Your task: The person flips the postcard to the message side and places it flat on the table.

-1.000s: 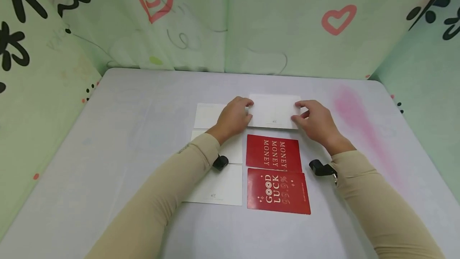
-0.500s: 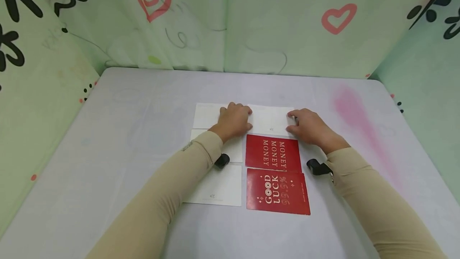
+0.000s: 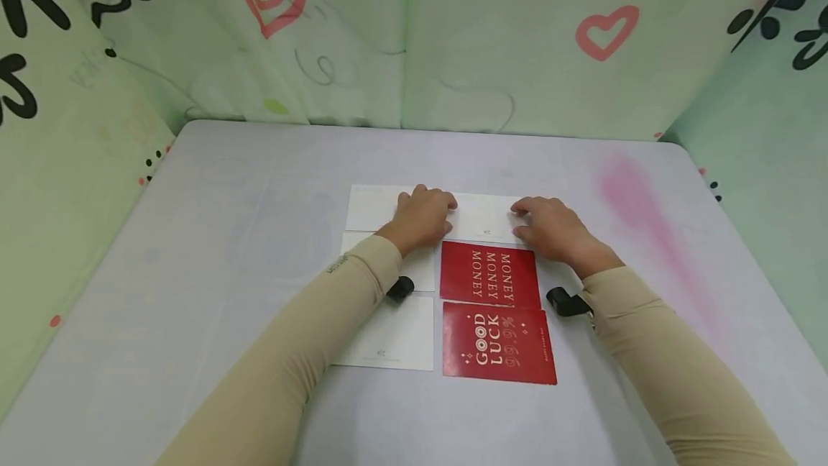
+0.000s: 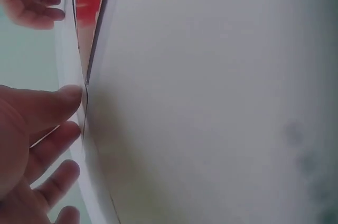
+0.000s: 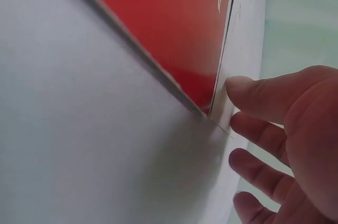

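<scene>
A white card (image 3: pixel 485 220) lies flat on the table in the head view, at the far end of the right column of cards. My left hand (image 3: pixel 422 216) is at its left edge, over the inner part of a far-left white card (image 3: pixel 371 206). My right hand (image 3: pixel 558 229) is at its right edge. In the wrist views, the left thumb (image 4: pixel 68 100) and right thumb (image 5: pixel 240 93) touch or nearly touch the card, with the other fingers loosely spread. Just nearer lies a red card (image 3: pixel 489 274) reading "MONEY".
A red "GOOD LUCK" card (image 3: pixel 499 344) lies nearest in the right column. On the left, a middle white card (image 3: pixel 423 272) and a near white card (image 3: pixel 388 340) lie partly under the left forearm. Green printed curtains (image 3: pixel 491 42) stand behind the white table (image 3: pixel 194 250).
The white card came down toward the red cards and now lies flat against the "MONEY" card's far edge. Both hands moved nearer with it; the right shifted slightly left and its grip eased.
</scene>
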The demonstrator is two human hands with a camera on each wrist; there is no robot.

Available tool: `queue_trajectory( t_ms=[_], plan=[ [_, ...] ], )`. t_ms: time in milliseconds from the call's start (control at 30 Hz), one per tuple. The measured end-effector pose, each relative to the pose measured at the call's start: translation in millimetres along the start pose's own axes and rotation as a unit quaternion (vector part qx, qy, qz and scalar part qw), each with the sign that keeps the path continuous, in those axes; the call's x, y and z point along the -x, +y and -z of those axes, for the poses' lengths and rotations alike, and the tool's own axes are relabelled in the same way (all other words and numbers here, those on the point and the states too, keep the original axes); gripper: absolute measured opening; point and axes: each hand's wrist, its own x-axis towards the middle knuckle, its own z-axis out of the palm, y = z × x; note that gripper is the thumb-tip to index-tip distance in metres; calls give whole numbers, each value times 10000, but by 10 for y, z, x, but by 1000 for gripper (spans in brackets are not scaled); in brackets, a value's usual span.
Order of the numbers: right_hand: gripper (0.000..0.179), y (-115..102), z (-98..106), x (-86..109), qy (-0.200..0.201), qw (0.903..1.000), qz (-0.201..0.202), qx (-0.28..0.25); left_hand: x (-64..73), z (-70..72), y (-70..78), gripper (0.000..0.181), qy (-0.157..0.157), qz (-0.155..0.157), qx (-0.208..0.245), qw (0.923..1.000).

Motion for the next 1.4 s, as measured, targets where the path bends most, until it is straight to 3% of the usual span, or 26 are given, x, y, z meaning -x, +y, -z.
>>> queue_trajectory(
  t_ms=[167,367,567,700,1067,1400],
  plan=[
    [46,35,-14,102,84,9993,23,-375,33,-25,-62,46,71,-67,321,9994],
    [50,2,7,416,88,9980,232,-585,326,68,-50,52,-66,-588,254,9979],
    [50,-46,-80,742,249,9972,694,-111,668,43,54,52,-269,-985,-8,9948],
    [48,-60,-147,875,363,9953,867,249,786,-29,103,49,-336,-1154,-281,9924],
    [66,-31,-216,912,169,9960,851,229,806,-146,82,59,-449,-1280,-427,9898],
    [50,-17,-208,932,388,9884,1377,507,797,-111,124,53,-567,-1425,-348,9876]
  ],
)
